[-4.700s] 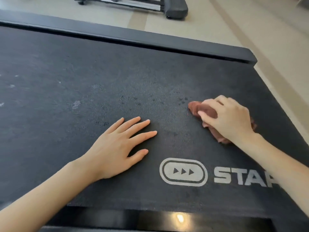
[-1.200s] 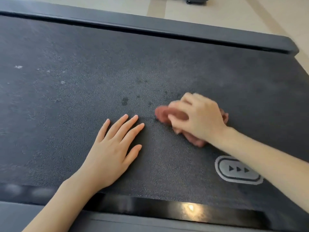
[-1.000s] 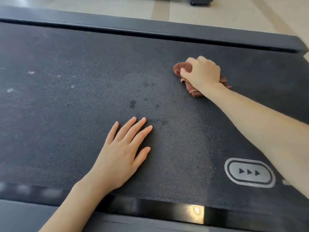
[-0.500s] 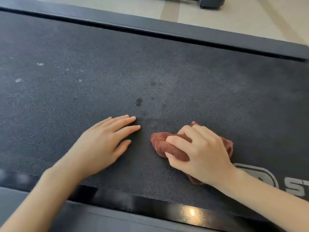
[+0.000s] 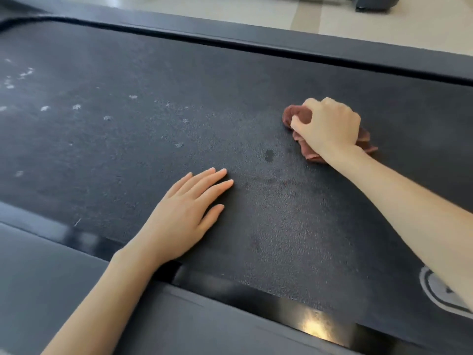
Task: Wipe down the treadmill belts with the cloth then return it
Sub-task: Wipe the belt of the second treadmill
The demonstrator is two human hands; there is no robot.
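Reddish cloth (image 5: 303, 116), fingers of my right hand (image 5: 330, 126) clamped on it, wipes the belt (image 5: 143, 160) at two o'clock; my left hand (image 5: 184, 213) rests flat, fingers straight. Next, probably, the ten-o'clock white specks (image 5: 76, 107).

Belt (image 5: 133, 160): dark, matt, rough pebbled grain, rubbery look. Pale dusty specks (image 5: 44, 108) at 10 o'clock, chalky against it; one darker, wet-looking spot (image 5: 269, 155) just right of centre. Cloth (image 5: 364, 142) at 2 o'clock: reddish-brown fabric, soft, nappy, crumpled into folds. Far rail (image 5: 281, 38) at 12 o'clock: dark, smooth, plastic-like, faint sheen. Strip (image 5: 294, 312) at 5 o'clock: black, glossy, bright glare on it. Near deck (image 5: 51, 278) at 7 o'clock: grey, smooth, matt. Floor (image 5: 230, 10) beyond far rail: pale, smooth, low sheen. Printed mark (image 5: 440, 297) at 4 o'clock: flat white print.
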